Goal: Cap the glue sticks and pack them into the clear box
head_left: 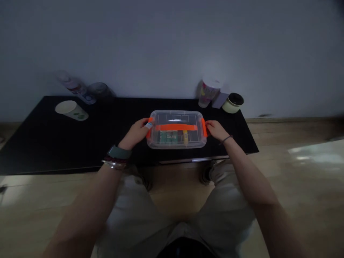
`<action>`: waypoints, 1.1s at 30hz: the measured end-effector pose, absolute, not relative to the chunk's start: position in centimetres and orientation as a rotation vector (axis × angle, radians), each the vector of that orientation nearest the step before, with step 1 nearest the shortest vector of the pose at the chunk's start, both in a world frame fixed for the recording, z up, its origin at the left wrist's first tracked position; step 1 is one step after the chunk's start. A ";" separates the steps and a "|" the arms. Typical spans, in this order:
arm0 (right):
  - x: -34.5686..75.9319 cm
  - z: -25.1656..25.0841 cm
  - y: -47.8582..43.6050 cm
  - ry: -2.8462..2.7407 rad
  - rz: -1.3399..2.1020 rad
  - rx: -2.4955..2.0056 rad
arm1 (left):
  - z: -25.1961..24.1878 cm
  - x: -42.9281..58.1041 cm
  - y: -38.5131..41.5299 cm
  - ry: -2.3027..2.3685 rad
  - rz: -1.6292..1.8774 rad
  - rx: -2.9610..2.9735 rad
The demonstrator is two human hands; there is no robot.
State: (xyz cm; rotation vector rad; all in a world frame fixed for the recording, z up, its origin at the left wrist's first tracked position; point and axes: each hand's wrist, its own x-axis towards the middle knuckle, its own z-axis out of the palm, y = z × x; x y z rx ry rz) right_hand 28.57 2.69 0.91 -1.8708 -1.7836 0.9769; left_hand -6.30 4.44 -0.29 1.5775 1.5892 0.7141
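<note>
A clear plastic storage box point(176, 116) with an orange handle point(176, 127) and orange side latches lies near the front edge of the black table, its lid on. Through the lid, several green cylinders point(168, 137) and a yellow one point(185, 137), which look like batteries, are visible. My left hand point(137, 132) grips the box's left end at the latch, thumb on top, with a pale strip on a finger. At the other end, my right hand point(215, 130) has its fingers closed on the right latch point(204, 127). The undersides of both grips are hidden.
At the table's point(113, 125) left stand a paper cup point(72, 109), a spray-type bottle point(76, 89) and a dark round container point(100, 91). A patterned plastic cup point(208, 92), a small pale box point(220, 98) and a cream jar point(233, 103) stand back right, before the wall point(161, 46).
</note>
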 end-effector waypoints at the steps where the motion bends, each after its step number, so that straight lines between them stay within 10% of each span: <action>1: 28.7 0.9 2.8 -1.726 1.046 -1.870 | -0.1 -6.2 4.3 1.600 0.701 1.596; 21: 25.4 2.5 4.0 -1.961 -0.061 -1.768 | 3.6 -4.3 2.2 1.872 0.176 1.986; 33: 20.5 2.9 5.1 -2.581 0.160 -1.343 | -2.5 -6.5 3.4 1.518 0.745 1.573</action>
